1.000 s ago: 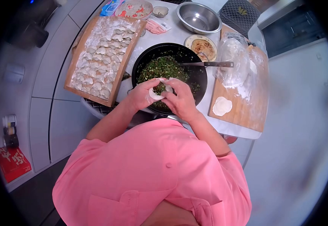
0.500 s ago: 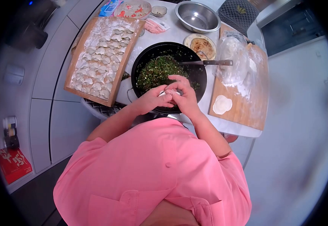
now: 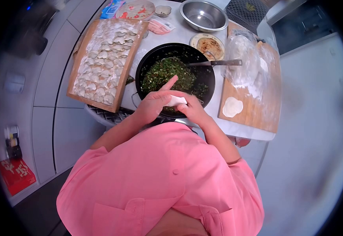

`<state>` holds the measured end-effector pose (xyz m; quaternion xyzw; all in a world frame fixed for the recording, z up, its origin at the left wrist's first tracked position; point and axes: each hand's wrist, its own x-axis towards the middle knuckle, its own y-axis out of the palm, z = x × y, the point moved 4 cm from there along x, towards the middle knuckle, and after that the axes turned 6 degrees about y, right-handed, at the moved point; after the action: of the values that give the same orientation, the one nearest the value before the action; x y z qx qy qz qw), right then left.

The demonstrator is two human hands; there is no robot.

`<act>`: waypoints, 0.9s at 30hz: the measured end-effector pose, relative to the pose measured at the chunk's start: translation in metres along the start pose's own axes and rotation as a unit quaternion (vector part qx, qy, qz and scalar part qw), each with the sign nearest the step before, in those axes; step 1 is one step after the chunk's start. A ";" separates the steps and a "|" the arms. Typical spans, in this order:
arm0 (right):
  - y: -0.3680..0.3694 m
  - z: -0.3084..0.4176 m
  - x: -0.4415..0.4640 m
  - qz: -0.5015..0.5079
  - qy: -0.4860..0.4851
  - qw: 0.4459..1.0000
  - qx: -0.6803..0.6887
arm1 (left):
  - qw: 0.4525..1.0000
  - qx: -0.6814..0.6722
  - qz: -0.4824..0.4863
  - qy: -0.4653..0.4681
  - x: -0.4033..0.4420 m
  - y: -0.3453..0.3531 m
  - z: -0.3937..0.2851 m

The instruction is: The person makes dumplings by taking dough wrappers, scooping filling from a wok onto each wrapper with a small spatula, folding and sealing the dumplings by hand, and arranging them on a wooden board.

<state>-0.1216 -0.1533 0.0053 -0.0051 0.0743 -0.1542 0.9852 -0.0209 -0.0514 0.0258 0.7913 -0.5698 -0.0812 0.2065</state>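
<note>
Between my two hands is a white dumpling (image 3: 176, 101), held over the near rim of a black pot (image 3: 139, 74). My left hand (image 3: 154, 105) grips its left end, with one finger pointing up and away. The fingers of my right hand (image 3: 194, 108) close round the other end. Chopped green filling (image 3: 165, 76) is heaped in the pot just beyond my hands. A spatula (image 3: 226, 62) with a dark handle rests in it, its handle sticking out over the right rim.
Rows of floured dumplings (image 3: 100, 74) lie on a wooden board (image 3: 118, 88) at left. A second board (image 3: 254, 112) at right bears a dough wrapper (image 3: 232, 107) and bagged dough (image 3: 240, 59). Behind the pot are a plate with a flatbread (image 3: 211, 46) and a steel bowl (image 3: 203, 17).
My hands have shifted their hold round the dumpling, and more of its white dough shows. A left finger now points up. The view has shifted slightly.
</note>
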 end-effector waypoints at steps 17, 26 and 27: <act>0.018 0.026 0.006 0.044 0.121 0.978 0.163 | 0.998 0.032 0.052 -0.009 -0.002 0.010 -0.001; 0.023 0.037 0.004 0.021 0.063 0.993 0.102 | 0.993 0.089 -0.022 -0.068 0.004 0.023 -0.021; 0.023 0.047 0.002 0.004 0.020 0.998 0.063 | 0.991 0.125 -0.025 -0.042 0.005 0.024 -0.023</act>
<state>-0.1056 -0.1330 0.0510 0.0608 0.0844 -0.1549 0.9824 -0.0320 -0.0567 0.0576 0.8206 -0.5638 -0.0481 0.0799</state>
